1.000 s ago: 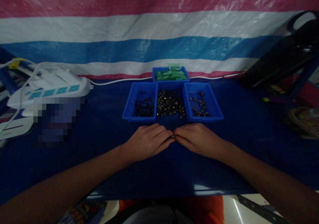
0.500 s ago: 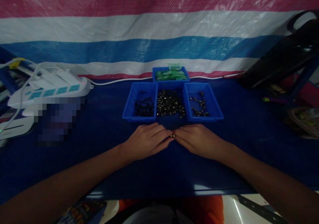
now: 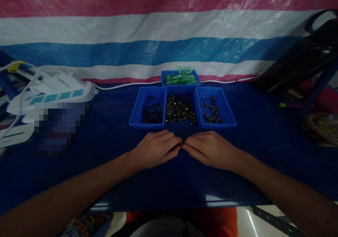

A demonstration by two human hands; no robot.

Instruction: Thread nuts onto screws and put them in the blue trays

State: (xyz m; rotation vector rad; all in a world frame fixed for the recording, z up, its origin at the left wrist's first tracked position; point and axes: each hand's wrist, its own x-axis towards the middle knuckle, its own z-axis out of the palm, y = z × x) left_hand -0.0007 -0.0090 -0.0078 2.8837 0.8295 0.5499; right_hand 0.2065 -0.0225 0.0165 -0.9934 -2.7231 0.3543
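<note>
Fingertip to fingertip, my left hand (image 3: 157, 149) and my right hand (image 3: 212, 149) meet low over the blue tabletop (image 3: 182, 184). A small dark metal part (image 3: 181, 143) shows between the pinched fingers of the left hand. The right thumb and fingers close on its other end; most of it is hidden. Just beyond the hands lies a pile of small metal fittings (image 3: 181, 108). Left of the pile, a blue bin (image 3: 133, 112) holds dark screw-like pieces (image 3: 153, 114). On the right, another blue bin (image 3: 229, 112) contains several longer metal pieces (image 3: 211, 108).
Behind the pile, a third blue bin (image 3: 181, 87) holds green plastic packets (image 3: 182, 78). A white power strip (image 3: 52, 98) with cables stands at left. At right are a black bottle-like object (image 3: 295, 59), a purple pen-like item (image 3: 294, 106) and a woven basket (image 3: 320, 131).
The brassy end seen between the fingertips has turned or slid mostly out of sight. My right fingertips have shifted slightly; both hands stay in the same place.
</note>
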